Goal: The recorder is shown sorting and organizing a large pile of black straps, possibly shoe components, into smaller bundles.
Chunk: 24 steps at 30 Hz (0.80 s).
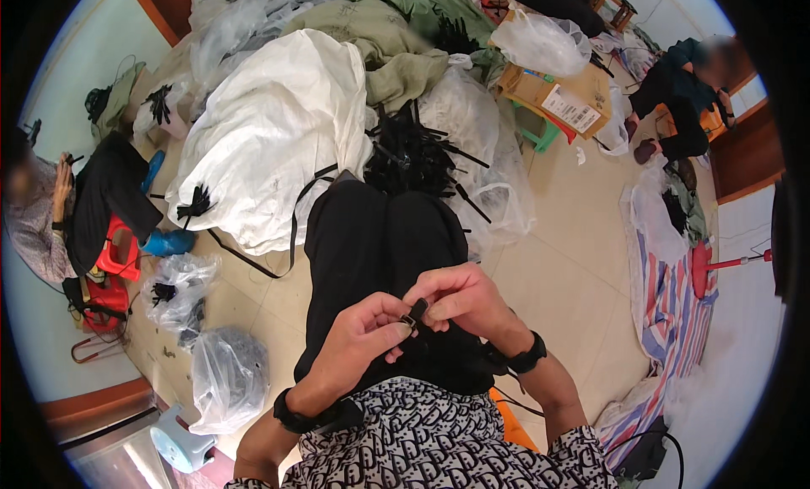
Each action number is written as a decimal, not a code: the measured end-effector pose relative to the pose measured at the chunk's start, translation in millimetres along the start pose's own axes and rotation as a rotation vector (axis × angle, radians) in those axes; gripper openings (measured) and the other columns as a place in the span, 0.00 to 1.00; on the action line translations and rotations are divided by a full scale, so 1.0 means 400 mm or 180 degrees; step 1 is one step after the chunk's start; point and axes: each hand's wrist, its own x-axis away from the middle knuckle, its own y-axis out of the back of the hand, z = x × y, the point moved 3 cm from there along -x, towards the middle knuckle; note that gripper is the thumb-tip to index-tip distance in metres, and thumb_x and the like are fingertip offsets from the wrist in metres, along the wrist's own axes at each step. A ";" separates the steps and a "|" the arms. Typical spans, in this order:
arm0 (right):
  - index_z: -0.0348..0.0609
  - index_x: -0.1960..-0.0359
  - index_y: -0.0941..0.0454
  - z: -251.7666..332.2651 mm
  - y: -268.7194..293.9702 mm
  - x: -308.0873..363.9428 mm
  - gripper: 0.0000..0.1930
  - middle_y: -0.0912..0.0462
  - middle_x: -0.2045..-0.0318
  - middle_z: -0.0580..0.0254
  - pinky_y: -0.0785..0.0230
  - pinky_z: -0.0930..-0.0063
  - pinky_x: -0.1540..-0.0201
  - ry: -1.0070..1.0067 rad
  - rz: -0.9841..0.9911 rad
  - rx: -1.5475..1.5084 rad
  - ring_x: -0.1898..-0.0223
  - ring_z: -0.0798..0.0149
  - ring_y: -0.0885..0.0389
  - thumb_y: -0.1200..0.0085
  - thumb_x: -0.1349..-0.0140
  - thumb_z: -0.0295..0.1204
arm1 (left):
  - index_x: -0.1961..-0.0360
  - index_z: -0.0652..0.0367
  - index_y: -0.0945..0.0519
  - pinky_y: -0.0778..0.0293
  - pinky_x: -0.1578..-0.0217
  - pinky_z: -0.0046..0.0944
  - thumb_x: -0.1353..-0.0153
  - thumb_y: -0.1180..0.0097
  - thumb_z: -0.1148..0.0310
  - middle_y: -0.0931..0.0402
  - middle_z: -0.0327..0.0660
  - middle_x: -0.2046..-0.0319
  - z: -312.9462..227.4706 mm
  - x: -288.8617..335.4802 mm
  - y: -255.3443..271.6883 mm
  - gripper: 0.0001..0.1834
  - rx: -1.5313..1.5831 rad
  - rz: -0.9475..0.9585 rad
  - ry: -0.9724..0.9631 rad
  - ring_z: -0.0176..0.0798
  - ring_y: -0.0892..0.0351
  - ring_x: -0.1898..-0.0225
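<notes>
Above my lap, both hands meet at a short black strap (418, 307) with a small metal-edged buckle (408, 320). My left hand (371, 327) pinches the buckle end between thumb and fingers. My right hand (460, 300) grips the other side, its thumb and forefinger pressed against the strap. The fingers partly cover the piece, so its full length cannot be seen. Beyond my knees lies a heap of black straps (409, 156) on clear plastic. A long black strap (294, 227) trails over the white sack and down to the floor.
A large white sack (270, 135) bulges ahead, left of the strap heap. A cardboard box (553, 97) sits on a green stool. Plastic bags (228, 375) and a light-blue stool (181, 438) stand left. A striped sheet (666, 295) lies right. People sit at left and far right.
</notes>
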 end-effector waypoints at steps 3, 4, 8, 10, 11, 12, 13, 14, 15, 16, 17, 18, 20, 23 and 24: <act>0.32 0.65 0.24 0.001 0.004 -0.008 0.11 0.25 0.81 0.62 0.39 0.86 0.80 -0.0064 0.0342 -0.0297 0.83 0.76 0.30 0.50 0.52 0.19 | 0.64 0.63 0.29 0.34 0.76 0.23 0.44 0.51 0.73 0.28 0.36 0.73 -0.004 0.004 -0.004 0.07 -0.0220 -0.0010 0.0068 0.24 0.32 0.76; 0.31 0.65 0.24 -0.005 0.006 -0.010 0.11 0.26 0.82 0.62 0.39 0.85 0.81 -0.0181 0.0405 -0.0387 0.84 0.75 0.31 0.50 0.52 0.19 | 0.64 0.63 0.29 0.35 0.76 0.23 0.44 0.50 0.72 0.28 0.36 0.73 -0.005 0.004 -0.005 0.07 -0.0286 -0.0030 0.0109 0.23 0.33 0.77; 0.27 0.67 0.24 -0.021 -0.003 -0.006 0.13 0.26 0.85 0.58 0.39 0.82 0.85 -0.0564 0.0487 -0.0722 0.88 0.71 0.31 0.48 0.59 0.17 | 0.65 0.63 0.29 0.36 0.77 0.23 0.44 0.51 0.72 0.28 0.35 0.75 0.004 0.008 0.003 0.07 -0.0593 0.0043 0.0346 0.23 0.34 0.78; 0.28 0.67 0.24 -0.020 -0.004 -0.001 0.11 0.27 0.85 0.59 0.39 0.83 0.85 -0.0529 0.0622 -0.0601 0.88 0.72 0.31 0.49 0.56 0.18 | 0.65 0.63 0.29 0.36 0.77 0.23 0.44 0.51 0.73 0.27 0.35 0.75 0.007 0.009 0.006 0.07 -0.0550 0.0139 0.0347 0.23 0.34 0.78; 0.29 0.67 0.25 -0.017 -0.006 0.002 0.10 0.27 0.85 0.60 0.40 0.84 0.85 -0.0480 0.0742 -0.0467 0.89 0.73 0.31 0.49 0.53 0.19 | 0.65 0.63 0.29 0.36 0.77 0.23 0.44 0.51 0.73 0.27 0.35 0.75 0.007 0.008 0.005 0.07 -0.0544 0.0141 0.0352 0.23 0.34 0.78; 0.29 0.67 0.25 -0.015 -0.006 0.003 0.10 0.27 0.85 0.60 0.40 0.84 0.85 -0.0486 0.0737 -0.0470 0.89 0.73 0.31 0.49 0.53 0.19 | 0.64 0.63 0.29 0.36 0.77 0.23 0.44 0.52 0.73 0.27 0.36 0.75 0.006 0.007 0.003 0.07 -0.0488 0.0205 0.0331 0.23 0.33 0.78; 0.29 0.68 0.25 -0.012 -0.006 0.003 0.09 0.27 0.86 0.60 0.40 0.83 0.86 -0.0465 0.0737 -0.0579 0.89 0.73 0.31 0.49 0.53 0.19 | 0.64 0.63 0.29 0.36 0.77 0.23 0.44 0.52 0.73 0.26 0.36 0.74 0.004 0.006 0.000 0.07 -0.0431 0.0268 0.0309 0.23 0.33 0.78; 0.29 0.69 0.25 -0.010 -0.006 0.003 0.08 0.27 0.86 0.60 0.40 0.83 0.86 -0.0441 0.0737 -0.0689 0.89 0.73 0.31 0.48 0.53 0.19 | 0.64 0.63 0.29 0.36 0.77 0.23 0.44 0.52 0.73 0.26 0.36 0.74 0.000 0.006 -0.003 0.07 -0.0427 0.0269 0.0317 0.23 0.33 0.78; 0.29 0.69 0.25 -0.009 -0.005 0.003 0.08 0.27 0.86 0.60 0.40 0.83 0.86 -0.0446 0.0731 -0.0695 0.89 0.73 0.31 0.48 0.53 0.19 | 0.64 0.63 0.29 0.36 0.77 0.23 0.44 0.52 0.73 0.26 0.37 0.73 -0.006 0.006 -0.008 0.07 -0.0412 0.0302 0.0289 0.23 0.33 0.78; 0.30 0.70 0.25 -0.008 -0.005 0.003 0.07 0.27 0.86 0.59 0.39 0.83 0.86 -0.0469 0.0800 -0.0719 0.89 0.72 0.30 0.48 0.53 0.20 | 0.64 0.63 0.28 0.36 0.77 0.23 0.44 0.52 0.74 0.26 0.37 0.73 -0.010 0.006 -0.011 0.07 -0.0398 0.0335 0.0262 0.23 0.33 0.78; 0.30 0.72 0.25 -0.009 -0.005 0.002 0.07 0.26 0.86 0.59 0.38 0.83 0.86 -0.0493 0.0870 -0.0746 0.89 0.71 0.29 0.47 0.53 0.20 | 0.64 0.63 0.28 0.36 0.77 0.23 0.44 0.52 0.74 0.26 0.37 0.73 -0.009 0.005 -0.009 0.07 -0.0393 0.0334 0.0273 0.23 0.33 0.78; 0.30 0.72 0.25 -0.007 -0.004 0.003 0.07 0.26 0.86 0.59 0.38 0.83 0.86 -0.0498 0.0863 -0.0754 0.89 0.71 0.29 0.47 0.53 0.20 | 0.64 0.62 0.29 0.36 0.77 0.23 0.44 0.52 0.74 0.26 0.37 0.73 -0.008 0.006 -0.005 0.07 -0.0446 0.0359 0.0324 0.22 0.33 0.78; 0.30 0.72 0.25 -0.004 -0.001 0.006 0.06 0.25 0.85 0.56 0.35 0.82 0.85 -0.0739 0.0796 -0.0554 0.87 0.69 0.27 0.47 0.54 0.20 | 0.64 0.62 0.29 0.37 0.77 0.22 0.44 0.52 0.74 0.26 0.36 0.72 -0.006 0.006 -0.003 0.07 -0.0496 0.0381 0.0384 0.22 0.34 0.77; 0.30 0.73 0.25 0.003 0.000 0.009 0.06 0.24 0.84 0.55 0.33 0.83 0.84 -0.0887 0.0828 -0.0389 0.87 0.69 0.25 0.47 0.54 0.20 | 0.63 0.62 0.29 0.38 0.78 0.21 0.44 0.52 0.74 0.26 0.36 0.71 -0.003 0.009 -0.005 0.07 -0.0564 0.0437 0.0475 0.21 0.34 0.77; 0.30 0.73 0.25 0.009 -0.001 0.010 0.06 0.24 0.84 0.55 0.33 0.83 0.84 -0.0886 0.0824 -0.0387 0.87 0.69 0.25 0.47 0.54 0.20 | 0.64 0.62 0.30 0.38 0.78 0.21 0.44 0.52 0.74 0.26 0.36 0.71 0.001 0.009 -0.006 0.07 -0.0557 0.0452 0.0424 0.20 0.34 0.77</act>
